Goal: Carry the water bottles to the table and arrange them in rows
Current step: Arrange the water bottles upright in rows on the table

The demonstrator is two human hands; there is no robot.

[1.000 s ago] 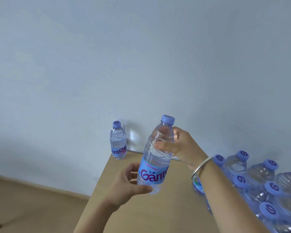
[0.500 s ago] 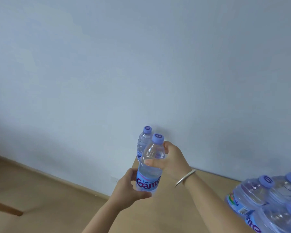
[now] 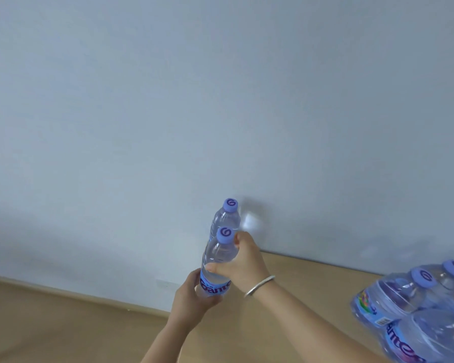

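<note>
Carried forward since the earlier frame, the bottle (image 3: 219,260), grasped by the left hand (image 3: 194,299) at its label and the right hand (image 3: 243,263) at its shoulder, now sits directly before the standing bottle (image 3: 227,218) at the table (image 3: 307,281) corner, starting a row.

Clear held bottle (image 3: 219,254) capped in lilac with a darker purple swirl, banded by a blue label (image 3: 215,286) lettered in magenta outlined white. Same lilac swirl cap on the clear far bottle (image 3: 227,218) at the worktop's back edge. Pack of bottles (image 3: 417,310) near the right edge: lilac caps, blue labels, multicoloured patch, white barcode tag. Silver bangle (image 3: 258,285). Pale tan worktop (image 3: 312,281); pale blue-grey wall (image 3: 220,100).
</note>
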